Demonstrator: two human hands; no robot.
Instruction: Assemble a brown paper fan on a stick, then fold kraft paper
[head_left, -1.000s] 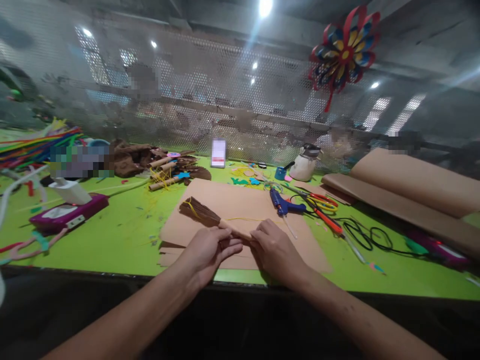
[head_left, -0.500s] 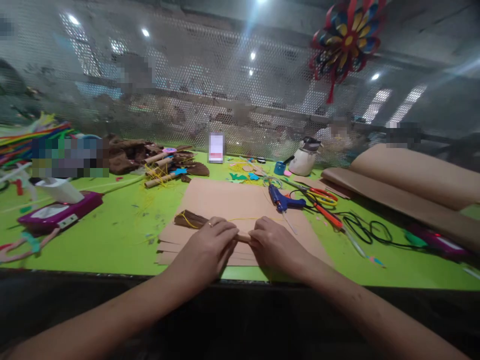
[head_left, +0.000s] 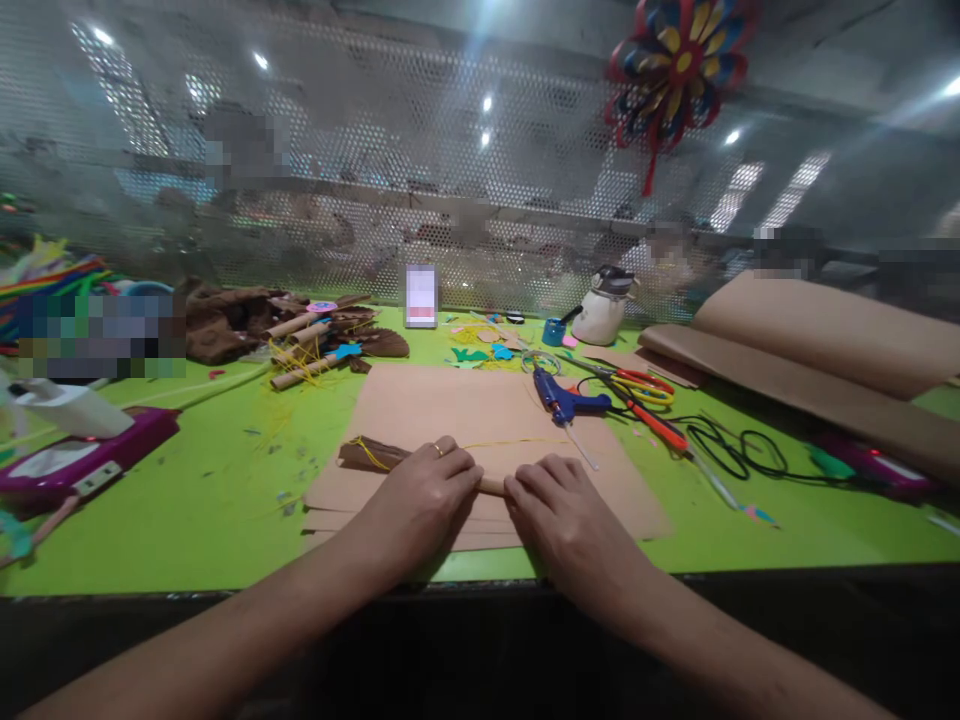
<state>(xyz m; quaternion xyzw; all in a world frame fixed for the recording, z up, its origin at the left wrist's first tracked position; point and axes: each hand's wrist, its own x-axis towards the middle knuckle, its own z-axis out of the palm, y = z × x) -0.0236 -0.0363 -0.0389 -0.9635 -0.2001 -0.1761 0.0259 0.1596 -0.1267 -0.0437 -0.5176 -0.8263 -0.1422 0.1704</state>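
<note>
Both my hands press on a thin roll of brown paper low on the table, close to the front edge. My left hand has its fingers closed over the roll's left part, and a ring shows on one finger. Curled over the right part is my right hand. Under them lie several flat brown paper sheets. A dark brown pleated bundle tied with yellow string sits just left of my left hand. Yellow string runs across the sheet beyond my fingers.
A blue glue gun rests on the sheet's right side, near scissors and a black cable. Rolled paper tubes lie at back left. A purple power strip stands left, a large brown paper roll right.
The view has shifted slightly, moving most things left in the picture. My right hand's fingers lie a little flatter over the roll. Both hands still hold it.
</note>
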